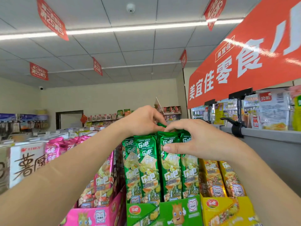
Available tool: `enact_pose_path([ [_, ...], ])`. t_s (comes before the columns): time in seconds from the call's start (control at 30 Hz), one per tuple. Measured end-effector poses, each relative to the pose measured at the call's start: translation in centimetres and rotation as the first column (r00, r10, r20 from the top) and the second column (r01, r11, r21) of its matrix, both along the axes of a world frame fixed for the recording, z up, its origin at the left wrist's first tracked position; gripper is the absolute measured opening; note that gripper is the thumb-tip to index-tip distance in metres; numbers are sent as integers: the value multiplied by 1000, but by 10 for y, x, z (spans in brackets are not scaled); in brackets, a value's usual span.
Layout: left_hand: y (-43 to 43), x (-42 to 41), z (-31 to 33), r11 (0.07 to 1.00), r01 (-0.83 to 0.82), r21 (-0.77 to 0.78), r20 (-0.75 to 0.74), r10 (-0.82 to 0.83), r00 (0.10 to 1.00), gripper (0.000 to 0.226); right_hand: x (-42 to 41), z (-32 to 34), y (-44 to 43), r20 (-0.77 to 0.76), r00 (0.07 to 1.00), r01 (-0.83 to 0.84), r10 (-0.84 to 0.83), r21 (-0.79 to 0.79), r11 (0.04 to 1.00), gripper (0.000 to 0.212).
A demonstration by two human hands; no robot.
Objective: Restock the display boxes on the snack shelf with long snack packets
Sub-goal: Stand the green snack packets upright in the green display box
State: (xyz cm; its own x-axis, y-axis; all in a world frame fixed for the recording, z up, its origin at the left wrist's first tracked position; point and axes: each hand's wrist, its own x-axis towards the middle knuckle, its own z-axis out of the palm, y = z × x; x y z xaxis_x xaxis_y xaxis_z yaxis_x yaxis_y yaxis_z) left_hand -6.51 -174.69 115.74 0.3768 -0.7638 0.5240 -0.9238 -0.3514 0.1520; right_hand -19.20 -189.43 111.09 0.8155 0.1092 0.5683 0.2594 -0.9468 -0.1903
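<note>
Several long green snack packets (147, 167) stand upright in a green display box (164, 212) at the centre. My left hand (143, 121) pinches the top edge of a green packet at the back of the row. My right hand (192, 141) curls over the tops of the front green packets, thumb pressed on one packet's face. A pink display box (96, 216) with pink packets (104, 180) stands to the left. A yellow display box (224, 211) with yellow packets (211, 178) stands to the right.
A white snack carton (26, 163) sits at the far left. A grey shelf ledge (268, 134) with a black clamp (236, 128) runs on the right under a large orange sign (244, 62). More shelves line the back wall.
</note>
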Motion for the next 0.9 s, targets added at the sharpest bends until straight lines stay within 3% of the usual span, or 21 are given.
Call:
enact_pose_path([
  [0.17,4,0,2,993,-39,115,-125,54,991,38,-2,-1,-2,-56,998,17,-17,2,1000,51],
  [0.3,4,0,10,992,-59,108,-185,78,980,23,-4,4,0,-125,991,38,-48,-79,996,54],
  [0.37,-1,4,13,987,-124,104,-114,136,984,24,-5,6,1,-142,988,52,-65,-98,994,61],
  [0.53,-17,16,8,860,-355,366,62,358,932,30,-4,5,9,-123,987,90,-105,-126,988,101],
  [0.8,-26,16,8,877,-418,237,50,419,907,6,4,0,9,-72,991,101,-109,-108,989,101],
  [0.9,-21,17,12,920,-391,-23,-89,388,917,11,4,0,8,-74,990,112,-120,-107,988,104],
])
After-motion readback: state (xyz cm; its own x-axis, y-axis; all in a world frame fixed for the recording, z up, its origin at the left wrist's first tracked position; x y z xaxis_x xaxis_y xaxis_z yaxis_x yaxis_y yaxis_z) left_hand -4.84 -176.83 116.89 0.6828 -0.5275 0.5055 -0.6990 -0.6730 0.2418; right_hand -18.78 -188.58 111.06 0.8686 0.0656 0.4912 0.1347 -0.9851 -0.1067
